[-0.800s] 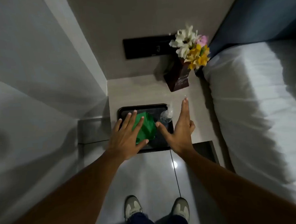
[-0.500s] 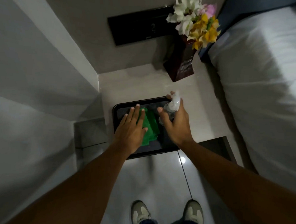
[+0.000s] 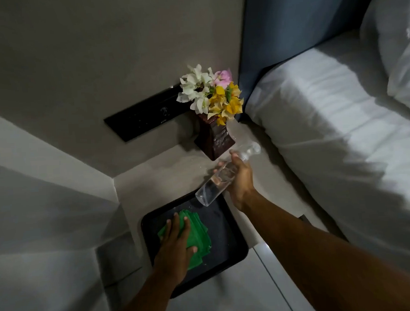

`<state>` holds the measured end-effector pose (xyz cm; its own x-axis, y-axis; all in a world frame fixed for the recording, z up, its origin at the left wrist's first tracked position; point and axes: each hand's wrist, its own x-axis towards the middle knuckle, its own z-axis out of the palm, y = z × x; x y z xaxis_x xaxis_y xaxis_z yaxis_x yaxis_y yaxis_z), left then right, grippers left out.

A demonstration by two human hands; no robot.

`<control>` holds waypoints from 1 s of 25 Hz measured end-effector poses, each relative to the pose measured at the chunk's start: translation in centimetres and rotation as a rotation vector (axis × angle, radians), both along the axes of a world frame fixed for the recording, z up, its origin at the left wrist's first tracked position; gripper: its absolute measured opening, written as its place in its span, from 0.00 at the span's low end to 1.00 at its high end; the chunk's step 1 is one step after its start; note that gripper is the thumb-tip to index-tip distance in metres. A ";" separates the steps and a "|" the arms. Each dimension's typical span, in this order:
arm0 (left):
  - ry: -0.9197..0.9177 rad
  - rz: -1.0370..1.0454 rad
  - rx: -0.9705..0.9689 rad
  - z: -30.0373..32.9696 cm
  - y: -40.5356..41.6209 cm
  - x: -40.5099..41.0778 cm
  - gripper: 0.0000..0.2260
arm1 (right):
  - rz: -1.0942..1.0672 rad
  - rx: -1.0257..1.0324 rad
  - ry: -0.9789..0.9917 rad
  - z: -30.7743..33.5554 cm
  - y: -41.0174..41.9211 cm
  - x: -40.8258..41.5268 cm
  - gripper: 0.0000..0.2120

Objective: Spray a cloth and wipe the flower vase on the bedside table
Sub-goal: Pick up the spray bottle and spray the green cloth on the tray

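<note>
Right hand [image 3: 242,179] grip clamped on unlabelled spray bottle [image 3: 215,182]; left hand [image 3: 176,244] flat, fingers apart, on green cloth [image 3: 200,238].

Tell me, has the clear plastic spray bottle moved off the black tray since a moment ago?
Yes. The clear plastic spray bottle was lying in the black tray; now the right hand holds it lifted above the tray's far corner, toward the dark vase.

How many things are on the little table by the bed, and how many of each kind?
Tray: 1
Green cloth: 1, lying in the tray
Vase with flowers: 1
Spray bottle: 1, held above the table in the right hand
Total: 4
</note>
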<state>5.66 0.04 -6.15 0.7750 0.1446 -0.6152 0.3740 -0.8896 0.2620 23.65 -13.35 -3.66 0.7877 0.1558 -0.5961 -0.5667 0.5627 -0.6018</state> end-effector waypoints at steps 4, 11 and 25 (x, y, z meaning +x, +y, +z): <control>-0.004 -0.032 0.074 -0.4 -0.2 0.1 0.34 | 0.077 0.103 0.062 -0.8 2.5 0.8 0.08; -0.030 -0.062 0.108 -0.8 0.0 -0.3 0.33 | 0.124 0.064 0.021 -1.5 3.4 1.1 0.10; -0.062 -0.061 0.107 -1.5 -0.1 -0.5 0.34 | 0.086 0.131 0.005 -1.4 3.6 1.3 0.12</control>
